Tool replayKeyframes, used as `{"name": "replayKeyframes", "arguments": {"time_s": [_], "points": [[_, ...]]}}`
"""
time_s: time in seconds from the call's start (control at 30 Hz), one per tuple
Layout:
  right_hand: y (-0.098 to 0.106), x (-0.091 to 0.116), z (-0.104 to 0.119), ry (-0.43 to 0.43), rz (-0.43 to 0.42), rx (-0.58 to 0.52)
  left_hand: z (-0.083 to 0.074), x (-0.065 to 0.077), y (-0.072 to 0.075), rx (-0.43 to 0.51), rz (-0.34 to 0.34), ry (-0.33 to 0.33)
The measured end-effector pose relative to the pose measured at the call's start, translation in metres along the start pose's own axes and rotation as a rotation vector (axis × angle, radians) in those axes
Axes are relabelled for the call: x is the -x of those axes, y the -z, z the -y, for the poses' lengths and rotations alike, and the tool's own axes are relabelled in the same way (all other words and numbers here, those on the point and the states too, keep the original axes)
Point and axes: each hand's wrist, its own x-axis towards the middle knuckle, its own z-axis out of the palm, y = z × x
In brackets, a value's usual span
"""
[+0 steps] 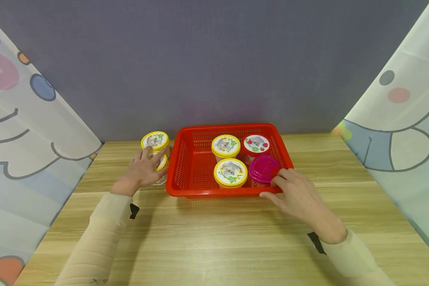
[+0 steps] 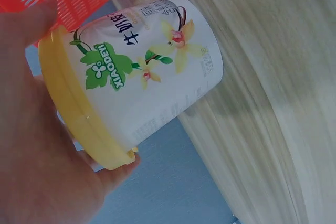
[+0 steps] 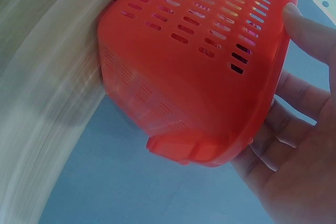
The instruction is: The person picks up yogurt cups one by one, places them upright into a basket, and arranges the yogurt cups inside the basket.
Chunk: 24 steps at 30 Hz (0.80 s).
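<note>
At the basket's left side, my left hand [image 1: 140,171] holds a paper tub [image 2: 152,69] by its yellow lid [image 2: 79,108], thumb on one side and fingers on the other. White sides with printed yellow flowers and a green leaf show on that tub. My right hand [image 1: 302,195] grips the front right corner of a red plastic basket [image 3: 173,82], its thumb at the front rim. Inside the basket stand two yellow-lidded tubs [image 1: 226,145], a red-lidded tub [image 1: 256,143] and a container with a magenta lid [image 1: 263,167], the last right beside my right fingers.
Another yellow-lidded tub [image 1: 155,140] stands behind the held one, left of the basket. Everything is on a wooden table [image 1: 214,238], with a grey panel [image 1: 214,63] behind and cartoon-printed curtains [image 1: 407,119] at both sides.
</note>
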Motion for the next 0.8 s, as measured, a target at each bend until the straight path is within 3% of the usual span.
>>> {"name": "replayKeyframes", "arguments": {"time_s": [0.3,0.8], "points": [[0.0009,0.0002,0.0007,-0.008,0.014,-0.002,-0.0013,0.0031,-0.0005,-0.034,-0.037,-0.013],[-0.0009,0.0001,-0.0004,0.002,-0.006,0.0,-0.0032,0.0005,0.0029,-0.047,-0.008,0.007]]}}
